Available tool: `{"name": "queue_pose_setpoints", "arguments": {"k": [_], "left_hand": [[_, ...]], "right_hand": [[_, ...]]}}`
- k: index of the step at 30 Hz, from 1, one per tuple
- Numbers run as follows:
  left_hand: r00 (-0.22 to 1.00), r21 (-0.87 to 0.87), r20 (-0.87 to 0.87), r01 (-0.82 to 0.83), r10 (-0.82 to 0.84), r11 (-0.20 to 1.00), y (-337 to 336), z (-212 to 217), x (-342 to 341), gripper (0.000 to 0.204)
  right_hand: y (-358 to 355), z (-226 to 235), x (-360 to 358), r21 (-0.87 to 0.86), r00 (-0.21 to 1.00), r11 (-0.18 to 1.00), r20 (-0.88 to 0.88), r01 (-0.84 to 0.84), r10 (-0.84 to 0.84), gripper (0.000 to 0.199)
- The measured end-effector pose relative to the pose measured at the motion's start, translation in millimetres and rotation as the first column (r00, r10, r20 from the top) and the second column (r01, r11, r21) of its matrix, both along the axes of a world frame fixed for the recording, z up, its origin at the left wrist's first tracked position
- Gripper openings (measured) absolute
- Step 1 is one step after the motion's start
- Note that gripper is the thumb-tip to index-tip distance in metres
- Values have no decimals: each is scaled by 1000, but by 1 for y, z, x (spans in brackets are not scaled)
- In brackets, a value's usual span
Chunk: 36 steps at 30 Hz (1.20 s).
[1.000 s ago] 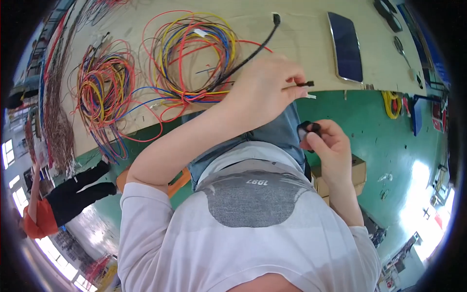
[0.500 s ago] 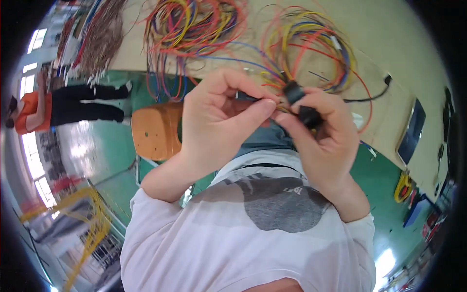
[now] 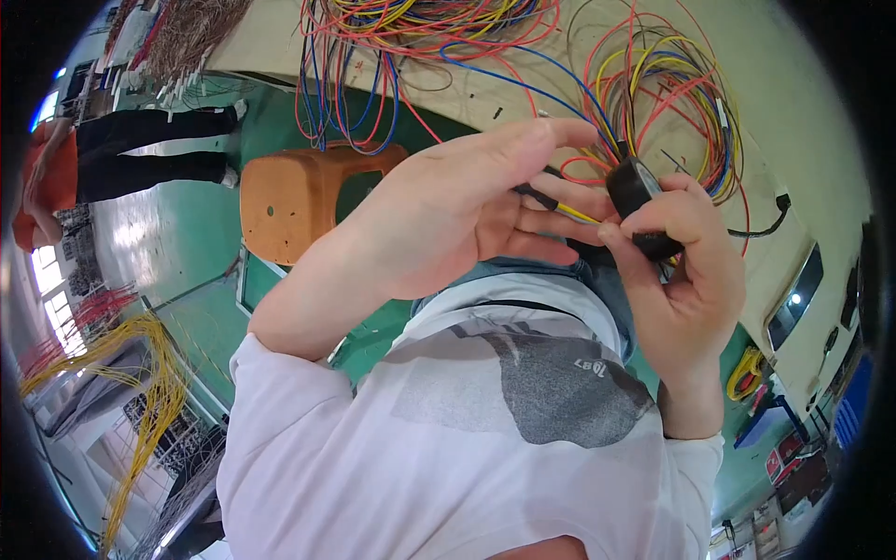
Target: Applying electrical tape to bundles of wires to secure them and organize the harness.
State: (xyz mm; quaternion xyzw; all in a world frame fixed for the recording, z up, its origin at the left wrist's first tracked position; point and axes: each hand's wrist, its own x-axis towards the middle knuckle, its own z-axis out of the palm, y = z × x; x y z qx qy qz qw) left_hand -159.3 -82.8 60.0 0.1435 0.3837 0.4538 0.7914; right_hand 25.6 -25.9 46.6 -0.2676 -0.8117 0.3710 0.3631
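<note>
My right hand [image 3: 691, 247] is closed around a roll of black electrical tape [image 3: 631, 189], and its thumb and finger meet by a thin yellow wire [image 3: 579, 216]. A black-wrapped part [image 3: 539, 196] of that wire lies across the fingers of my left hand [image 3: 509, 182]. That hand is open, its fingers stretched out towards the tape roll. Beyond my hands, a coil of red, yellow and blue wires [image 3: 717, 166] rests on the table [image 3: 747, 56], its bundled end running to the tape roll. The wire ends behind my right fingers are hidden.
Another large wire coil [image 3: 429, 21] lies on the far table, with loops hanging over the edge. An orange stool [image 3: 271, 210] stands left of me. A dark phone-like slab [image 3: 795, 297] lies at right. A person in orange [image 3: 56, 177] stands far left, near yellow wires [image 3: 154, 420].
My left hand has gone from pinching the wires to spreading its fingers beside them. My right hand, still with the tape roll, has shifted right and slightly down. The whole view has shifted.
</note>
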Motion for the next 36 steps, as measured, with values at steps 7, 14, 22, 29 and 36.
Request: {"name": "queue_pose_setpoints", "arguments": {"k": [7,14,22,29,36], "left_hand": [[999,14,17,26,-27,1000,0,2,-3,49],[943,181,-333,90,-25,979,-4,13,7,47],[983,105,-183,17,3,994,-5,12,2,48],[988,82,-150,36,-23,996,-5,16,3,51],[927,189,-374,89,-12,978,-11,10,6,40]], "right_hand": [[3,5,6,-7,996,998,73,-57,58,21],[-1,6,4,-36,998,999,62,29,-26,19],[-2,10,10,-242,998,968,39,66,-58,19],[-1,9,15,-392,998,920,-67,-33,7,23],[-4,8,10,-362,997,932,-70,-10,-17,23]]}}
